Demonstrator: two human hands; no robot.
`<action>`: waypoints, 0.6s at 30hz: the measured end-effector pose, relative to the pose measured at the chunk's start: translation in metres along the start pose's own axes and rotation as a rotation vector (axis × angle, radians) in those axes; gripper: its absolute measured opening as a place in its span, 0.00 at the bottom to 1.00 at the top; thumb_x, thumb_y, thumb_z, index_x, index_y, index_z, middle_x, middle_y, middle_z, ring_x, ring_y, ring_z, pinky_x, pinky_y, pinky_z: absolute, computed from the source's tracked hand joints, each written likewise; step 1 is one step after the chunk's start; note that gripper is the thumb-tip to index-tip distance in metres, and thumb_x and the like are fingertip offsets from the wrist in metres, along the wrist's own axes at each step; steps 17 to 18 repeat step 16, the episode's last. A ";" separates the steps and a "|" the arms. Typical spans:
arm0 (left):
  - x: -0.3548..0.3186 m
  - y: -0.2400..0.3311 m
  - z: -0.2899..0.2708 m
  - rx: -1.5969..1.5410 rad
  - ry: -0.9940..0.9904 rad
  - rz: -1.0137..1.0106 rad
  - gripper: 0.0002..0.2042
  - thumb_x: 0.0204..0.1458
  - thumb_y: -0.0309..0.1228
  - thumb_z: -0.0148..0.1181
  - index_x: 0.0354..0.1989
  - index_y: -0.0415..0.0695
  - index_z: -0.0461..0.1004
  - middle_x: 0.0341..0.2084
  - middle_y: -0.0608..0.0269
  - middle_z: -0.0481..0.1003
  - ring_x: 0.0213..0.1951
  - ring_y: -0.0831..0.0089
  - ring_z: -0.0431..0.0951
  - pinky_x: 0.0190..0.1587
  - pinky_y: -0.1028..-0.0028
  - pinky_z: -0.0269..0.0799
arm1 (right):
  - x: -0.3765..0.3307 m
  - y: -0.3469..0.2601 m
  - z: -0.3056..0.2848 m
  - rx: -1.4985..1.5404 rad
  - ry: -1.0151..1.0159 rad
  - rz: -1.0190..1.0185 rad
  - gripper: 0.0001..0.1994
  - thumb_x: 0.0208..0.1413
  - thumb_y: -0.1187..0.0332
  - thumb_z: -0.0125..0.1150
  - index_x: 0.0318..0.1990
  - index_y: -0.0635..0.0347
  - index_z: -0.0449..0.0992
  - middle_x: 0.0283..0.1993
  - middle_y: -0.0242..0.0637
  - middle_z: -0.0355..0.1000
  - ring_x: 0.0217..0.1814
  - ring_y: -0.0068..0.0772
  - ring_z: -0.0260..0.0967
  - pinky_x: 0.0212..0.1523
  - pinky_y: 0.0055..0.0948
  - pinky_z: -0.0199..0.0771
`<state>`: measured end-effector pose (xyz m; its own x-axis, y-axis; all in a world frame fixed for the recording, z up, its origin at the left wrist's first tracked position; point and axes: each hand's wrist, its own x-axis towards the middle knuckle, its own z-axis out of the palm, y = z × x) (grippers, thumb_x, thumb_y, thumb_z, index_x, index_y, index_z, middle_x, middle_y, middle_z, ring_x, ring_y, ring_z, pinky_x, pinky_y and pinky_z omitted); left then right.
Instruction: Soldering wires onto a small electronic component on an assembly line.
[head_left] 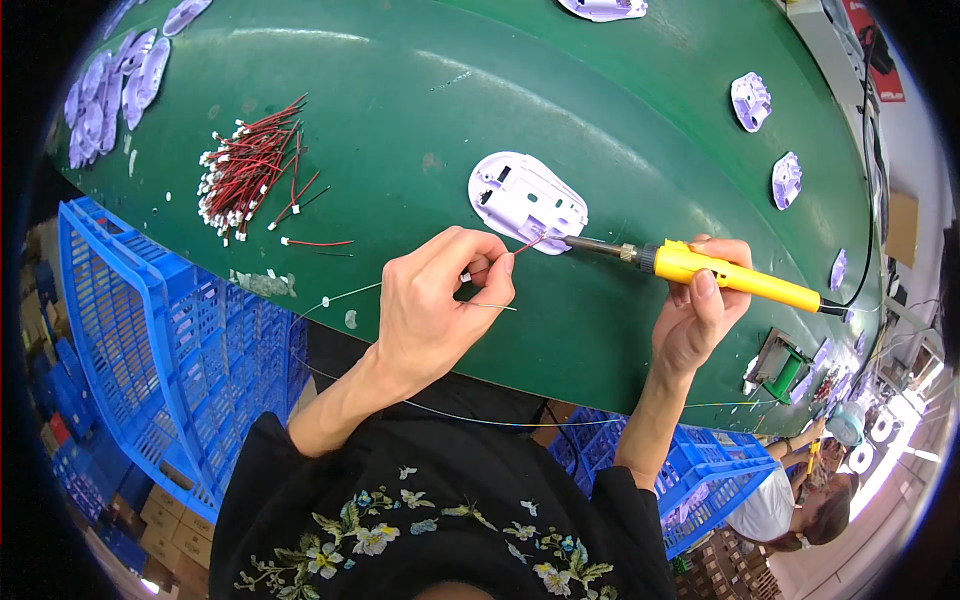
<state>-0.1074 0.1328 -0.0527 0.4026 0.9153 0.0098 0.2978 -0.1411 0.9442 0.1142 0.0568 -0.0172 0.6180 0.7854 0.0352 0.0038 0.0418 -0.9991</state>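
My right hand (703, 303) grips a soldering iron (715, 272) with a yellow handle. Its metal tip reaches the lower right edge of a pale lilac plastic mouse shell (522, 198) lying on the green table. Pinched in my left hand (447, 297) is a thin red wire (528, 244), whose far end meets the shell right by the iron's tip. A small white connector (465, 278) shows between the fingers of that hand, and a thin strand of solder wire (495, 306) sticks out below them.
Left of the shell lies a pile of red-and-black wires (250, 170) with white connectors. More lilac shells (115, 95) sit far left, others (751, 101) at right. A green solder spool (787, 374) stands near the right edge. Blue crates (165, 330) flank me; another person (790, 505) works at lower right.
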 end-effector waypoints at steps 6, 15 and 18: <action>0.001 0.000 -0.001 0.001 -0.009 -0.002 0.03 0.50 0.20 0.64 0.30 0.39 0.75 0.19 0.69 0.70 0.20 0.85 0.66 0.18 0.81 0.54 | 0.003 0.000 -0.001 -0.040 -0.019 -0.065 0.16 0.53 0.65 0.62 0.43 0.65 0.69 0.34 0.36 0.64 0.24 0.14 0.57 0.25 0.12 0.58; 0.002 0.003 -0.006 0.028 -0.054 0.007 0.03 0.49 0.21 0.64 0.30 0.39 0.76 0.20 0.66 0.73 0.20 0.80 0.71 0.20 0.79 0.62 | 0.003 -0.003 -0.001 0.077 -0.015 0.004 0.15 0.56 0.61 0.58 0.42 0.64 0.69 0.32 0.36 0.64 0.23 0.14 0.56 0.24 0.14 0.58; 0.002 0.001 -0.006 0.006 -0.069 0.055 0.03 0.50 0.20 0.64 0.32 0.40 0.76 0.20 0.70 0.71 0.19 0.85 0.66 0.18 0.81 0.54 | 0.003 -0.003 -0.001 0.100 -0.010 0.029 0.15 0.56 0.60 0.59 0.42 0.63 0.69 0.33 0.37 0.65 0.23 0.14 0.56 0.25 0.14 0.58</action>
